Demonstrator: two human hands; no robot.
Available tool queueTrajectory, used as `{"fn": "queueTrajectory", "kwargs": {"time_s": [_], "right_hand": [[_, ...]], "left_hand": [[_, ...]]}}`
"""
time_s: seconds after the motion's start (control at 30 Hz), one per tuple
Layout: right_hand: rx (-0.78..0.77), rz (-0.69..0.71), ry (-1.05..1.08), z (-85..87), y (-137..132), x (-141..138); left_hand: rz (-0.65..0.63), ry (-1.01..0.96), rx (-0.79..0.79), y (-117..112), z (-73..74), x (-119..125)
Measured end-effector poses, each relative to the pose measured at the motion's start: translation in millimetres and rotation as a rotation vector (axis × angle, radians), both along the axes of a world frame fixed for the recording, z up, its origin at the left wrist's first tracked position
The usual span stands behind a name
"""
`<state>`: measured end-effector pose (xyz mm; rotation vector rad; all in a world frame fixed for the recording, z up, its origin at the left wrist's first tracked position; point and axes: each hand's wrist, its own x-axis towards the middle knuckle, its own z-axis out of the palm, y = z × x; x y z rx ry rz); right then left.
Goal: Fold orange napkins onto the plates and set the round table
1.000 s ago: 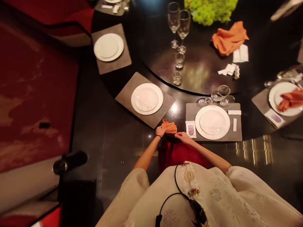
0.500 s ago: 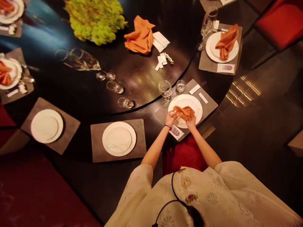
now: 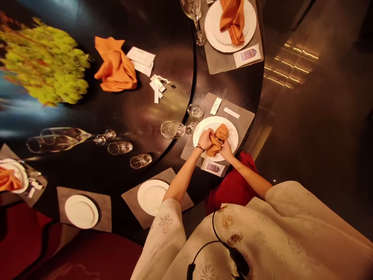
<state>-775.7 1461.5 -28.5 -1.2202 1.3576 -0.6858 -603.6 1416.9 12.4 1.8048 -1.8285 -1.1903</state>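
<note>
A folded orange napkin (image 3: 218,139) lies on a white plate (image 3: 231,132), which sits on a grey placemat (image 3: 244,118) at the dark round table's edge. My left hand (image 3: 204,139) grips the napkin's left side with closed fingers. From the near right, my right hand (image 3: 226,149) pinches the same napkin. A small printed card (image 3: 213,167) lies just in front of the plate, below my hands.
Glasses (image 3: 171,129) stand left of the plate, more (image 3: 120,147) on the dark turntable (image 3: 131,112) beside a loose orange napkin (image 3: 115,66), white papers (image 3: 157,83) and green flowers (image 3: 43,68). Other set places: plate with napkin (image 3: 230,23), bare plates (image 3: 151,196) (image 3: 81,211). Red chair seat (image 3: 233,186) below.
One second ago my hands held the napkin at the table edge beside the placemat; they carried it onto the plate and now hold it there. The view has swung round.
</note>
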Motion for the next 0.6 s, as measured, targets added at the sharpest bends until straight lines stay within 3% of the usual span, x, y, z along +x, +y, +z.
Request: {"fn": "queueTrajectory", "kwargs": {"time_s": [0.13,0.33,0.43,0.5,0.6], "right_hand": [[-0.025,-0.090,0.115,3.1,15.7,-12.8],[-0.025,0.083,0.089,-3.5,-3.8,-13.8],[-0.016,0.096,0.117,-8.5,-8.0,-9.6],[-0.015,0.101,0.132,-10.0,-4.6,-6.5],[-0.053,0.121,0.173,-10.6,2.3,-2.3]], "left_hand": [[-0.146,-0.153,0.031,-10.8,6.1,0.5],[-0.316,-0.172,0.081,-24.9,10.9,2.5],[-0.405,-0.165,0.069,-22.7,10.0,2.7],[-0.413,-0.149,0.046,-17.7,7.8,1.6],[-0.312,-0.154,0.008,-9.2,2.5,-2.5]]}}
